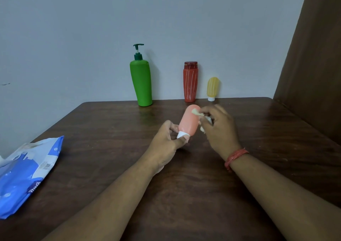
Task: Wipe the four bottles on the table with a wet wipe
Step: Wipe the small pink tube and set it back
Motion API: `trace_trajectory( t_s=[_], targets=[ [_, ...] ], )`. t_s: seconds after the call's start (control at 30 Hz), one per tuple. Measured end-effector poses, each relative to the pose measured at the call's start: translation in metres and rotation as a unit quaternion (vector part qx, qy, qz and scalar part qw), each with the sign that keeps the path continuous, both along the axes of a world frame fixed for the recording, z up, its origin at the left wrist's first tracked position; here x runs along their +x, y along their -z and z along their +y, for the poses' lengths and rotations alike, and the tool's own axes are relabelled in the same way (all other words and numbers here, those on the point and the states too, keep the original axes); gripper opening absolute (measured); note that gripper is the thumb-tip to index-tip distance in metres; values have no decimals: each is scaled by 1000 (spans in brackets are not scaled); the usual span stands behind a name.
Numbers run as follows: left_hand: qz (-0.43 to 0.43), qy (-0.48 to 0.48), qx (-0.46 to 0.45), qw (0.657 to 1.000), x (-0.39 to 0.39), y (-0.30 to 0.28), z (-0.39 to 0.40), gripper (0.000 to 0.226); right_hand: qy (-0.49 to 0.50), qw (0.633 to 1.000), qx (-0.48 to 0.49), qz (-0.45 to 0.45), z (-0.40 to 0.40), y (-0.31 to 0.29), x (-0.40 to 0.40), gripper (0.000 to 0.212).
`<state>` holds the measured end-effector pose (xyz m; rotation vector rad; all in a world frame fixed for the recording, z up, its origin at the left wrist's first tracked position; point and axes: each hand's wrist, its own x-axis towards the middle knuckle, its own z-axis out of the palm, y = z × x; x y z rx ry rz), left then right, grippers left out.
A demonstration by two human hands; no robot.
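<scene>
Against a plain wall, on the dark table (pixel 110 148), I pinch the pink bottle (pixel 189 121) by its cap in my left hand (pixel 166 141) at frame centre, freeing its body for the wipe (pixel 196 111) bunched in my right hand (pixel 218 128).

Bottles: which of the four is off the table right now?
The pink bottle: the left hand grips its white cap end, tilted. The green pump bottle, red bottle and yellow bottle stand by the wall.
</scene>
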<state>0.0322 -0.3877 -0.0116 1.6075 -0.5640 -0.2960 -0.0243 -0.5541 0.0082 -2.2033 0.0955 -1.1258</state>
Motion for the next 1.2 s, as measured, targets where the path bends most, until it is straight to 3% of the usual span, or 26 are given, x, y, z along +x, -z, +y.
trace_trajectory(
  t_s=[0.13, 0.33, 0.5, 0.57, 0.67, 0.83, 1.07, 1.2],
  targets=[
    [47, -29, -74, 996, 3, -1, 4, 28, -90, 993, -67, 32, 19, 7, 2, 14],
    [1, 13, -5, 1000, -1, 0, 0, 26, 9, 999, 50, -19, -2, -1, 1, 9],
    [52, -18, -92, 994, 2, -1, 3, 27, -73, 997, -3, 26, 14, 6, 3, 10],
    [59, -1, -93, 994, 1, -2, 2, 26, -53, 998, 38, 12, 12, 5, 5, 10],
    [46, 34, -55, 997, -2, -4, 1, 24, -29, 984, 174, -3, 1, 4, 8, 14],
    [32, 35, -21, 999, -3, -4, 1, 22, -94, 939, 330, -6, -2, -1, 5, 14],
    [62, -14, -103, 993, 1, -3, 4, 20, -168, 925, 327, 97, 18, 12, 7, 9],
    [59, 41, -74, 995, -2, -1, 0, 18, -138, 907, 397, 17, 7, 2, 7, 6]
  ],
)
